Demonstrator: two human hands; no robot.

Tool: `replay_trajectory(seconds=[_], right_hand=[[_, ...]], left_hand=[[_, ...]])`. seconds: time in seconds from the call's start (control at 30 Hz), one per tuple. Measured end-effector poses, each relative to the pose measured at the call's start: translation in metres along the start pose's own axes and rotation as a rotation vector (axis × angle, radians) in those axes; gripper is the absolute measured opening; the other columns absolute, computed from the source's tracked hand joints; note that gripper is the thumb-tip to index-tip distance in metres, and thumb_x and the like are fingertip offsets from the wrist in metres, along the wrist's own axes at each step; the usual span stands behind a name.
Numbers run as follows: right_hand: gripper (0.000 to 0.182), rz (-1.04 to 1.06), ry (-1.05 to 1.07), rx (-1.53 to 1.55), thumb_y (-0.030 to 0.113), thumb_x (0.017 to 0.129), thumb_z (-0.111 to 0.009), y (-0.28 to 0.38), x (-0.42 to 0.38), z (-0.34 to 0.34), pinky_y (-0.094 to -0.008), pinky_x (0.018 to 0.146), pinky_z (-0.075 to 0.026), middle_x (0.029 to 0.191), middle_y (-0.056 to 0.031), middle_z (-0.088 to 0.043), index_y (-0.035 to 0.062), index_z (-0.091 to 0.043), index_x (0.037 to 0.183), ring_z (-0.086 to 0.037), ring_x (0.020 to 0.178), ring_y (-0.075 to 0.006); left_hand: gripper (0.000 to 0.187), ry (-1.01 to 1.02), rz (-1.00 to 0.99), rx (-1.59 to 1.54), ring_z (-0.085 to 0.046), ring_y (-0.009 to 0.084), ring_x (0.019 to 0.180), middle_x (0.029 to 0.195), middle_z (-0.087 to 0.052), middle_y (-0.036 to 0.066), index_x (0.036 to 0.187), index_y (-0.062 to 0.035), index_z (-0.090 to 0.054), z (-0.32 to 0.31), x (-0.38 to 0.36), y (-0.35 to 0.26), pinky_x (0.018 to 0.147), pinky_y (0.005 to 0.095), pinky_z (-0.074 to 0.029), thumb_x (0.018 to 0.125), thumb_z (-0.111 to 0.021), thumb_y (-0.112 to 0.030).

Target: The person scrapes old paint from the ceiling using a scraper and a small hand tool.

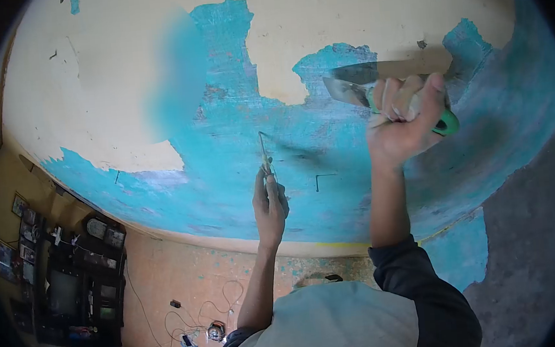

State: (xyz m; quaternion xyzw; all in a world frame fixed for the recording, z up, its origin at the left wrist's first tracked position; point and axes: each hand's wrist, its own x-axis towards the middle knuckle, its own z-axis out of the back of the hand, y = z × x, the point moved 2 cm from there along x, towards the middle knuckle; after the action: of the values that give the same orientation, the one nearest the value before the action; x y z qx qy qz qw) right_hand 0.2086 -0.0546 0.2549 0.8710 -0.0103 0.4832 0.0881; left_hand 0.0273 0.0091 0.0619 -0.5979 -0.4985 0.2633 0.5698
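Observation:
My right hand (409, 111), raised at the right, is wrapped round the green handle of a paint scraper (347, 91). Its broad metal blade points left, over bare turquoise wall and close to an edge of the cream paint. Lower and to the left, my left hand (270, 203) grips a thin metal rod-like tool (263, 147) with a pale lower part. The rod points up in front of the turquoise wall; its exact kind does not show. Around both hands the wall (246, 195) is turquoise, with ragged cream paint (369, 10) above.
A bent nail (317, 182) sticks out between my arms. A blurred turquoise patch (182, 76) lies left of centre. Paint flakes, a cable (148, 307) and a round metallic object (216, 331) are on the floor. A dark cabinet (77, 280) stands at left; grey wall (524, 245) shows right.

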Motion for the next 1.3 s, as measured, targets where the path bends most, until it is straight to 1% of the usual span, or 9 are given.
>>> replay_trajectory(seconds=[0.17,0.23,0.43,0.57,0.7,0.83,0.97,1.1,1.3], right_hand=[[0.037,0.004,0.143,-0.355,0.003,0.106,-0.056,-0.022,-0.019,-0.015,-0.0279,0.046,-0.026,0.061,0.0017,-0.042,0.0051,-0.045,0.07,-0.034,0.049,-0.0055],[0.041,-0.067,0.054,-0.046,0.005,0.105,-0.058,0.002,0.0,-0.028,-0.0274,0.045,-0.025,0.056,0.0028,-0.039,0.0049,-0.045,0.067,-0.035,0.05,-0.005],[0.043,0.016,0.138,-0.381,0.009,0.107,-0.057,0.006,0.0,-0.028,-0.0286,0.044,-0.021,0.054,0.0043,-0.037,0.0089,-0.044,0.065,-0.032,0.046,-0.004],[0.044,-0.034,0.043,0.079,0.007,0.106,-0.058,0.028,0.014,-0.016,-0.0284,0.044,-0.022,0.055,0.0041,-0.039,0.0098,-0.041,0.065,-0.034,0.048,-0.0043],[0.045,0.074,0.061,-0.353,0.009,0.106,-0.057,0.01,-0.002,-0.027,-0.0294,0.044,-0.021,0.056,0.0041,-0.036,0.0099,-0.039,0.065,-0.031,0.045,-0.0058],[0.044,-0.003,-0.103,0.019,0.007,0.103,-0.061,0.025,0.008,-0.011,-0.0286,0.043,-0.022,0.055,0.0035,-0.036,0.0092,-0.037,0.066,-0.033,0.046,-0.0053],[0.044,0.008,0.045,-0.27,0.007,0.104,-0.058,-0.004,-0.015,-0.017,-0.0284,0.044,-0.024,0.056,0.0032,-0.038,0.009,-0.039,0.066,-0.031,0.046,-0.0057],[0.042,-0.006,-0.14,0.004,0.007,0.105,-0.059,0.013,-0.006,-0.009,-0.0283,0.044,-0.026,0.057,0.0032,-0.039,0.0076,-0.041,0.067,-0.035,0.049,-0.0052],[0.043,-0.006,0.005,-0.226,0.005,0.105,-0.058,-0.003,-0.023,-0.023,-0.0286,0.044,-0.025,0.055,0.0026,-0.037,0.007,-0.041,0.065,-0.033,0.048,-0.0058]], left_hand=[[0.047,-0.017,0.024,0.006,-0.029,-0.0003,0.051,0.071,-0.039,-0.008,0.154,-0.0071,-0.045,0.001,-0.001,-0.004,0.041,0.0208,-0.023,0.115,-0.044,-0.034],[0.045,-0.007,0.005,0.034,-0.029,-0.0003,0.051,0.071,-0.039,-0.008,0.15,-0.0068,-0.048,0.004,-0.001,-0.004,0.041,0.0204,-0.024,0.115,-0.044,-0.034],[0.052,-0.022,0.057,0.016,-0.034,0.002,0.056,0.07,-0.041,-0.006,0.153,0.0015,-0.046,0.003,-0.005,-0.009,0.047,0.0221,-0.03,0.115,-0.045,-0.033],[0.051,-0.017,0.001,0.022,-0.034,0.0016,0.056,0.069,-0.04,-0.006,0.153,0.0007,-0.046,0.003,-0.002,-0.004,0.047,0.0212,-0.028,0.114,-0.046,-0.034],[0.051,-0.005,0.028,-0.007,-0.033,0.0014,0.056,0.069,-0.039,-0.006,0.152,-0.0007,-0.047,-0.001,-0.004,-0.01,0.047,0.0207,-0.028,0.114,-0.046,-0.035],[0.048,-0.01,0.018,-0.001,-0.03,-0.0006,0.051,0.072,-0.041,-0.008,0.152,-0.0053,-0.046,-0.001,-0.002,-0.007,0.042,0.0205,-0.024,0.115,-0.044,-0.036],[0.048,-0.01,0.044,-0.006,-0.03,-0.0006,0.051,0.072,-0.041,-0.008,0.152,-0.006,-0.046,-0.002,-0.005,-0.011,0.042,0.0202,-0.024,0.115,-0.044,-0.036],[0.048,0.007,0.017,-0.013,-0.03,-0.0008,0.051,0.072,-0.041,-0.008,0.153,-0.0063,-0.045,0.001,-0.002,-0.007,0.042,0.0201,-0.024,0.115,-0.045,-0.035],[0.046,0.005,0.031,-0.026,-0.029,-0.0012,0.051,0.071,-0.04,-0.008,0.15,-0.006,-0.047,0.002,-0.003,-0.009,0.042,0.0197,-0.023,0.115,-0.045,-0.035]])
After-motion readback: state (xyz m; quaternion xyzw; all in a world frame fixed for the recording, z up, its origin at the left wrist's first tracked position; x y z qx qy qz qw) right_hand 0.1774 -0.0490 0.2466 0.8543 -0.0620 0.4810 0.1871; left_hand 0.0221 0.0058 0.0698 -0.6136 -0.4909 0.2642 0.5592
